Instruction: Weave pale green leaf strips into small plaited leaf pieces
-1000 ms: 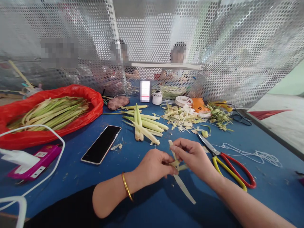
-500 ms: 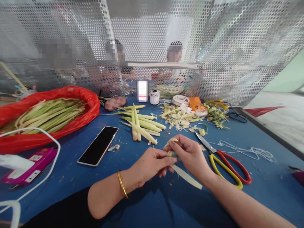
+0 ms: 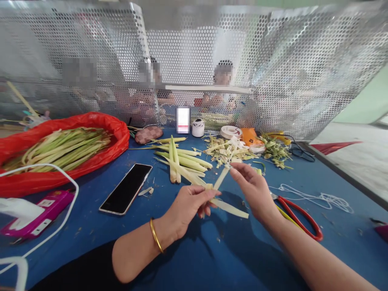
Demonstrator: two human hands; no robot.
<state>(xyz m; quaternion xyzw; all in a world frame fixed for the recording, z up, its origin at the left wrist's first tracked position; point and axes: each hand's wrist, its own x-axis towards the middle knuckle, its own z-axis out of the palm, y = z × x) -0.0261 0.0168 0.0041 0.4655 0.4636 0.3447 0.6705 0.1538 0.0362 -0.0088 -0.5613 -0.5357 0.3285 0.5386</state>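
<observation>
Pinched between the thumb and fingers of my left hand (image 3: 189, 206) is a folded pale-green leaf strip (image 3: 232, 208), one tail sticking out to the lower right. Another length of it rises to the upper right, where the fingertips of my right hand (image 3: 254, 190) close on its end. Under my right wrist lie scissors (image 3: 312, 224) with red and yellow handles, their blades mostly hidden. Just beyond my left hand, several pale-green leaf stalks (image 3: 184, 159) are stacked loosely on the blue table (image 3: 169, 266).
Leaf scraps (image 3: 226, 149) are heaped behind my right hand, near a tape roll (image 3: 231, 132) and white string (image 3: 321, 196). At left are a phone (image 3: 125, 189), a magenta power strip (image 3: 39, 212) and a red bag (image 3: 119, 139) of leaves. People sit behind a perforated screen (image 3: 194, 48).
My hands, close together before, have moved apart. The right one has gone up and right, drawing out a length of leaf strip. The left has shifted slightly left, and the scissors are now more covered.
</observation>
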